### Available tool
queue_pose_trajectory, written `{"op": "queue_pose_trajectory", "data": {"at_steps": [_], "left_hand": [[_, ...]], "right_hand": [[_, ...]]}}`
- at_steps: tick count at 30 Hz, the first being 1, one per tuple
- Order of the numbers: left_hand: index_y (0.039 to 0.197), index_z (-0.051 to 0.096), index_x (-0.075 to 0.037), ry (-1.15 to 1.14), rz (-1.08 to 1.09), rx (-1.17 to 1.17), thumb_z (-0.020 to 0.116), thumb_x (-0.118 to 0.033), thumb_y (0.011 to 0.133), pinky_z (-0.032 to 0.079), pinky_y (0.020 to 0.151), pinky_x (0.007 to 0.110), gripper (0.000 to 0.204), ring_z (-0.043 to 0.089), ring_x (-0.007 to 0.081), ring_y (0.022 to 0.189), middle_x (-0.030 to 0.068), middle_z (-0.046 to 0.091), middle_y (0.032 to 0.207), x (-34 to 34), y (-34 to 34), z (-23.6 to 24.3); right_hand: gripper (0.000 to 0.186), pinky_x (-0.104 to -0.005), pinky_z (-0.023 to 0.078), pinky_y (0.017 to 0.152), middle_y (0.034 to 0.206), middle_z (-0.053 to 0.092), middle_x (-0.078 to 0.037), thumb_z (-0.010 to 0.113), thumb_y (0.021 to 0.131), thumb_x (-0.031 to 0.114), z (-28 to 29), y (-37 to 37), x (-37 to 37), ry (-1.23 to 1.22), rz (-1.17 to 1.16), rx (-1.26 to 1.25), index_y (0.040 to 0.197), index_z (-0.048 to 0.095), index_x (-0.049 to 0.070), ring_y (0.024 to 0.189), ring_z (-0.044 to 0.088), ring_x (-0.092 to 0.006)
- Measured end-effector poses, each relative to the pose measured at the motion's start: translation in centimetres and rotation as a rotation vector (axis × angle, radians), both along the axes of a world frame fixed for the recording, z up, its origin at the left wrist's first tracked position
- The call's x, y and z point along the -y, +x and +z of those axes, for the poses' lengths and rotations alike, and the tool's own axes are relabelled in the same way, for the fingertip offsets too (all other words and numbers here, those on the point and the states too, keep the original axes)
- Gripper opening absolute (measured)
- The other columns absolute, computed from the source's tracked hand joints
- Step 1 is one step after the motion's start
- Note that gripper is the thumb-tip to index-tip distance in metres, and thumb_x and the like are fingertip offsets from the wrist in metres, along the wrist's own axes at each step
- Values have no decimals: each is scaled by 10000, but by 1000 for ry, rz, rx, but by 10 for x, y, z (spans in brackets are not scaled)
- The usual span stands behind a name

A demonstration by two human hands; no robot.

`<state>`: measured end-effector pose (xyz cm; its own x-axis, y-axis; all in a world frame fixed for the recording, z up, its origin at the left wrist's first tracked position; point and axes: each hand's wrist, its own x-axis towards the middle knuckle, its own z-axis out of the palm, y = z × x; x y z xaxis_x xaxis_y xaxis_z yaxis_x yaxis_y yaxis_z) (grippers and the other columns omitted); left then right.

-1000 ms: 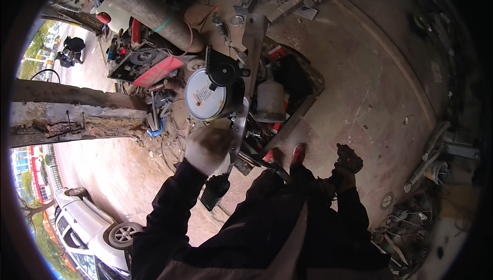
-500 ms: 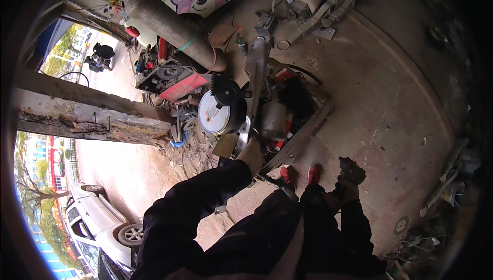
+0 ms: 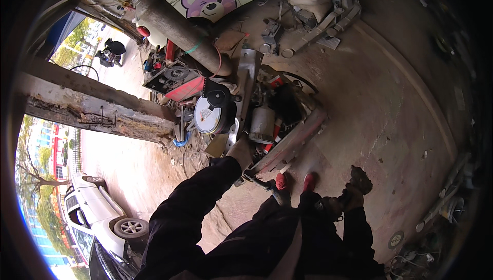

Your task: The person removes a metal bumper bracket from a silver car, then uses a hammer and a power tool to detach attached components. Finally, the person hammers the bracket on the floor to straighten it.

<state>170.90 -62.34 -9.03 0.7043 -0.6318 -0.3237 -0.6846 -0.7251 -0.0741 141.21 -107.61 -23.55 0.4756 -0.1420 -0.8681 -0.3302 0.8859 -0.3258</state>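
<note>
My left hand (image 3: 241, 151) reaches forward, closed on the near end of a long metal piece (image 3: 246, 77), partly shiny, lying lengthwise over a cluttered cart. Its fingertips are mostly hidden. Beside it, on the left, stands a round container with a white lid (image 3: 208, 114), with a black round part (image 3: 217, 95) against its far edge. A grey metal cylinder (image 3: 262, 124) stands just right of this hand. Low on the right, my right hand (image 3: 352, 199) is wrapped around a dark, bulky tool (image 3: 361, 179), held above the floor; its exact kind cannot be made out.
A large gas cylinder (image 3: 177, 31) leans beyond the cart's rusty side rail (image 3: 290, 149). On the left are a worn beam (image 3: 97, 108) and a parked silver car (image 3: 97, 205). A stuffed sack (image 3: 310, 0) and metal bars lie far off. Cables (image 3: 411, 262) lie lower right.
The view has shifted a little. My left hand and the metal piece appear slightly further left. My right hand, with the dark tool, appears slightly further right and lower. Both grips look unchanged.
</note>
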Motion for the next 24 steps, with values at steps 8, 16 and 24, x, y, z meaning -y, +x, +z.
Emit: {"op": "queue_pose_trajectory", "data": {"at_steps": [8,16,24], "left_hand": [[1104,763,-4,109,30,-17,647,-234,1016,583,801,440,272,741,364,903,182,752,1030,43,-48,122],[1180,644,41,-1730,871,-955,658,-629,1043,413,571,287,684,496,106,612,15,534,734,71,-122,168],[1218,662,21,-1855,826,-1048,492,-559,1140,332,554,277,609,417,86,578,-22,480,686,46,-153,163]], "right_hand": [[211,-382,568,616,839,651,-30,735,983,109,53,22,1,-90,120,217,1178,658,128,680,645,-178],[350,-354,572,807,1054,714,-65,680,957,53,185,89,-46,-671,668,727,1305,683,17,883,692,-194],[596,-388,597,1039,1366,682,-102,849,932,93,268,129,-120,-971,1126,1275,1456,567,55,1247,689,-211]]}}
